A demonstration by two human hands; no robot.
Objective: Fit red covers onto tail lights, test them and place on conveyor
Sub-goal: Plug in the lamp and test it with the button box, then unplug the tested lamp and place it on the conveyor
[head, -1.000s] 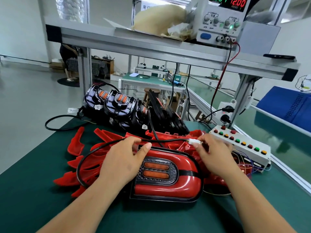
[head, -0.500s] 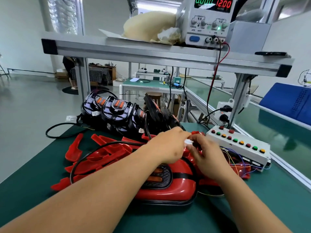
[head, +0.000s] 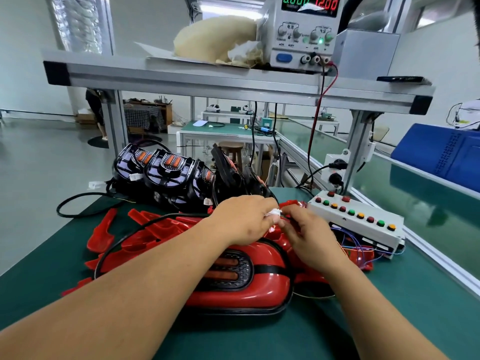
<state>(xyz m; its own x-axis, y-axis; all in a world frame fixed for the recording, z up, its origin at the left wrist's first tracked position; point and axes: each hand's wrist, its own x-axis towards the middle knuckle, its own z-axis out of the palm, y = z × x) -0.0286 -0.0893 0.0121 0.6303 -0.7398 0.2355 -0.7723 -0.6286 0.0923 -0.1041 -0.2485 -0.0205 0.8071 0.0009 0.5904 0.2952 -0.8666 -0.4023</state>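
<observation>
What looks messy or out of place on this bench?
Nothing looks damaged. Loose red plastic covers lie in a jumbled heap on the green mat, and thin coloured wires spill in a tangle from the white push-button box.

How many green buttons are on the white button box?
3 green buttons on the button box, in its long row: second, fifth, eighth from the far end.

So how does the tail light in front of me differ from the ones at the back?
The front tail light wears a glossy red cover; the back tail lights are bare black, uncovered. The front one lies flat, alone; the back ones stand on edge in a row. Both show two slot-shaped orange lenses.
</observation>
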